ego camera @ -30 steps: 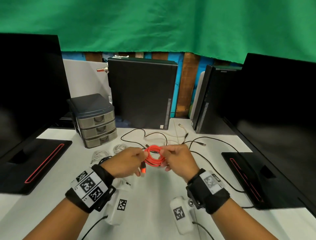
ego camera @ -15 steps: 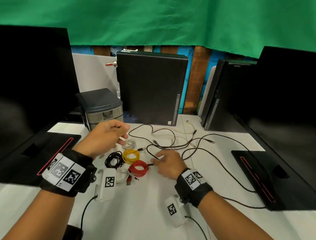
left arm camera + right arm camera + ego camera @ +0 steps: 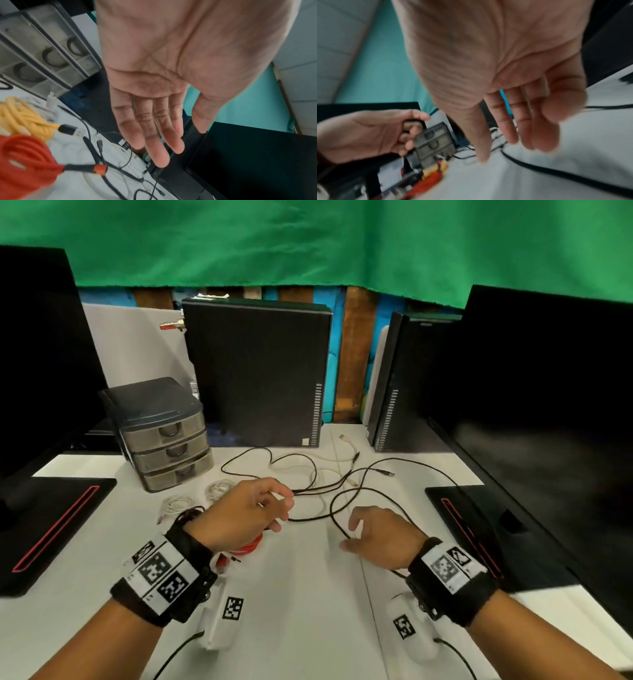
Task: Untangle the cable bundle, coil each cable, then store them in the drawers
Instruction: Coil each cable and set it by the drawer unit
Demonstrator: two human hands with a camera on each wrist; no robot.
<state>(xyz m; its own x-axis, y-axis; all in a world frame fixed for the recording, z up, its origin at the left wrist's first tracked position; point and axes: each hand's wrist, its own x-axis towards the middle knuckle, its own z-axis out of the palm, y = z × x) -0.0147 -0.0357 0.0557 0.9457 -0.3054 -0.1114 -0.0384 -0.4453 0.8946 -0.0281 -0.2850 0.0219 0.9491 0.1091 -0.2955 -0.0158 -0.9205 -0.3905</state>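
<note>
Loose black cables (image 3: pixel 342 484) and a white cable (image 3: pixel 318 474) lie tangled mid-table. My left hand (image 3: pixel 281 508) hovers at their left end, fingers relaxed and holding nothing; the left wrist view shows its palm (image 3: pixel 185 142) bare. Beneath it lie the red coil (image 3: pixel 248 547) (image 3: pixel 20 162) and the yellow coil (image 3: pixel 22 119). My right hand (image 3: pixel 352 534) (image 3: pixel 510 152) spreads its fingers just over a black cable loop, gripping nothing. The grey three-drawer unit (image 3: pixel 164 436) stands at the back left, drawers closed.
Two white coils (image 3: pixel 178 503) and a black coil (image 3: pixel 186 513) lie in front of the drawers. Black monitors with stands (image 3: pixel 51 525) (image 3: pixel 496 525) flank the table. Two computer towers (image 3: pixel 257 371) stand at the back.
A second ago both hands held the red coil. It now lies on the table by the other coils. The left hand went toward the drawers, then came back to the loose cables.
</note>
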